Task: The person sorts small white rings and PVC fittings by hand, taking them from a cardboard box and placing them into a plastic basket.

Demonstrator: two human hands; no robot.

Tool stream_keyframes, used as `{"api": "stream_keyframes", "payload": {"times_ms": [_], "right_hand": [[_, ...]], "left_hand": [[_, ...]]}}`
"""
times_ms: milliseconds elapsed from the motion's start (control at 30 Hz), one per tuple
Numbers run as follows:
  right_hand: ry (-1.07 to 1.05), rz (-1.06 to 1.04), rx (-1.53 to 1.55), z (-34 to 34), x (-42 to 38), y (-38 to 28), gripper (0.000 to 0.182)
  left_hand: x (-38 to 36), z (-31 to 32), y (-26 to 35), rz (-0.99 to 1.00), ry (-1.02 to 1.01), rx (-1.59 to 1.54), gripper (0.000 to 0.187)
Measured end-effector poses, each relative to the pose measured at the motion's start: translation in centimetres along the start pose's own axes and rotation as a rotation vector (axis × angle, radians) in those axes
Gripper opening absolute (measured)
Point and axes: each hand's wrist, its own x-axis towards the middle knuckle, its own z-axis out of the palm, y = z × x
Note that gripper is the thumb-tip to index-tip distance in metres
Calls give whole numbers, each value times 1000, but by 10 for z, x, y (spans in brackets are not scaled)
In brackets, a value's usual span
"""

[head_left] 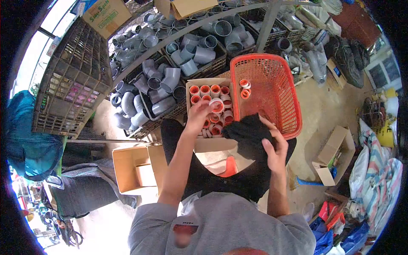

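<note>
My left hand (203, 114) is over a cardboard box (216, 145), its fingers closed on a white and orange fitting (216, 106). Rows of similar fittings (205, 89) stand in the box below. At the right, my right hand (274, 146) grips a black cloth (247, 137) beside the front of a red plastic basket (293, 91). A few orange and white rings (245, 93) lie inside the basket, near its left side.
Crates of grey pipe fittings (199, 55) stand beyond the box. A black crate (70, 70) is at the upper left. An open cardboard box (127, 171) sits at the lower left, another (325, 171) at the right. A metal bar (268, 25) crosses above.
</note>
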Motion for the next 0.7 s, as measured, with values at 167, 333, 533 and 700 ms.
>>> {"api": "stream_keyframes", "payload": {"times_ms": [167, 333, 533, 700], "right_hand": [[31, 161, -32, 42, -1, 43, 27], [18, -22, -293, 64, 5, 53, 28], [-120, 268, -117, 48, 12, 30, 42], [-338, 176, -203, 51, 10, 19, 40]], "left_hand": [[-72, 45, 43, 37, -63, -139, 32], [-113, 60, 67, 189, -75, 209, 27], [-138, 60, 118, 435, -126, 848, 29], [-139, 57, 138, 644, -324, 1097, 23]]}}
